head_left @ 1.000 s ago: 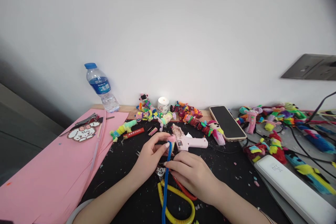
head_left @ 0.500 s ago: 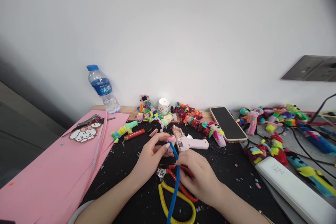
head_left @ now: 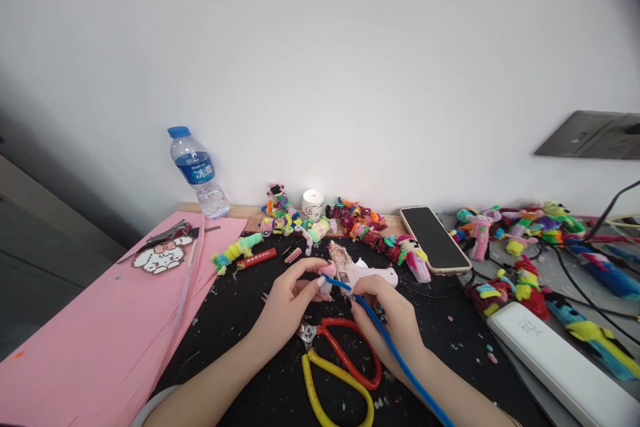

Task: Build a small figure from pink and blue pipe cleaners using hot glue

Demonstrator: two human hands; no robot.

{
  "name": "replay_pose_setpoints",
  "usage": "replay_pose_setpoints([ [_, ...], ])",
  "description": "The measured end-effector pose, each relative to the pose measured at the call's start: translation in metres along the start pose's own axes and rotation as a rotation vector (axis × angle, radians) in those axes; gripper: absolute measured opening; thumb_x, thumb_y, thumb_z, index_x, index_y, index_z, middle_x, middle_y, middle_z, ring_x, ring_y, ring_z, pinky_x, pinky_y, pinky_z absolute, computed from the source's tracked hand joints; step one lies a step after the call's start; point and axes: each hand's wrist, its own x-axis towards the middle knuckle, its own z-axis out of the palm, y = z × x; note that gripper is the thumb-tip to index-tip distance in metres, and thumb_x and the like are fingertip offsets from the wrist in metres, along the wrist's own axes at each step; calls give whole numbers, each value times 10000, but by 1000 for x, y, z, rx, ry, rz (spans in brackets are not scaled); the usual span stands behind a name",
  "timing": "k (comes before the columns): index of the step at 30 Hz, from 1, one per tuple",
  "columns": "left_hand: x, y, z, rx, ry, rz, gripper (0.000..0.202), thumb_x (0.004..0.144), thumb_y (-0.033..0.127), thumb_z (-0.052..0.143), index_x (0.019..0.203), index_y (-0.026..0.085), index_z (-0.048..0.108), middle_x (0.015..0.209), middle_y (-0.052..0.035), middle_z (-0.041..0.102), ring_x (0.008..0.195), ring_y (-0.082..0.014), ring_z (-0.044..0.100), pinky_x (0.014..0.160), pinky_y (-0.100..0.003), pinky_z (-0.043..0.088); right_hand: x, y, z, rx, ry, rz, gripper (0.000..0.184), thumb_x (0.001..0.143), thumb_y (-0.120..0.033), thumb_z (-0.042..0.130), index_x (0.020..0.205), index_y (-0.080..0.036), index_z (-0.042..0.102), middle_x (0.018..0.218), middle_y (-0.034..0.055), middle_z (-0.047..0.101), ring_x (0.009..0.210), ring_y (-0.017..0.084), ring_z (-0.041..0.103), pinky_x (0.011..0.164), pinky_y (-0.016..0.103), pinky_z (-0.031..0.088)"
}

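Observation:
My left hand (head_left: 295,290) pinches a small pink fuzzy piece (head_left: 327,273) between thumb and fingers; its lower part is partly hidden. From that piece a blue pipe cleaner (head_left: 383,330) runs to the right and then down over my right forearm. My right hand (head_left: 387,307) is closed on the blue strand a short way from the pink piece. Below the hands lie scissors (head_left: 345,377) with one red and one yellow handle, their blades partly under my left hand. A pale pink glue gun (head_left: 370,275) rests just behind my fingers.
Colourful pipe-cleaner figures (head_left: 367,240) line the back. A phone (head_left: 435,240) and a white power bank (head_left: 565,367) lie to the right, among black cables (head_left: 585,280). Pink sheets (head_left: 100,327) cover the left, with a water bottle (head_left: 200,173) behind. A white cup (head_left: 313,205) stands at the wall.
My right hand has moved slightly right and up, drawing the blue pipe cleaner sideways; its tail swung from over the scissors to across my right forearm. The left hand keeps its hold.

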Motion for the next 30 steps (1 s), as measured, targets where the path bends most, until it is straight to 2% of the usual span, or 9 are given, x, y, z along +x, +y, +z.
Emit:
replay_pose_setpoints([
  [5, 0, 4, 1, 32, -24, -20, 258, 842, 297, 548, 1078, 199, 590, 1117, -63, 631, 777, -176, 674, 768, -332, 554, -1, 2, -3, -13, -34, 113, 192, 779, -83, 514, 922, -208, 541, 727, -19, 560, 572, 117, 485, 548, 217, 405],
  [10, 0, 5, 2, 35, -40, -4, 246, 844, 297, 550, 1061, 195, 602, 1123, -63, 624, 796, -178, 671, 766, -320, 557, 4, 6, -4, 6, -60, 92, 101, 833, -127, 499, 859, -190, 572, 747, 7, 590, 644, 137, 541, 606, 233, 421],
  [14, 0, 3, 2, 15, -40, -2, 235, 841, 302, 557, 1042, 194, 617, 1108, -63, 630, 797, -179, 663, 762, -327, 563, 6, 10, -4, 29, -61, 95, 114, 866, -155, 487, 813, -180, 584, 740, 19, 591, 672, 146, 558, 618, 240, 418],
  [26, -1, 7, 1, -257, -74, -123, 213, 803, 318, 632, 981, 200, 632, 964, -26, 615, 712, -134, 630, 715, -338, 574, 6, 11, -4, 54, -56, 86, 153, 894, -162, 455, 800, -176, 575, 751, 36, 590, 684, 155, 555, 639, 260, 425],
  [30, -3, 7, 2, -392, -112, -156, 198, 809, 286, 634, 988, 203, 618, 906, -15, 605, 700, -121, 622, 695, -307, 561, 4, 12, -3, 48, -68, 78, 169, 904, -164, 442, 783, -178, 560, 735, 31, 571, 675, 151, 542, 631, 257, 419],
])
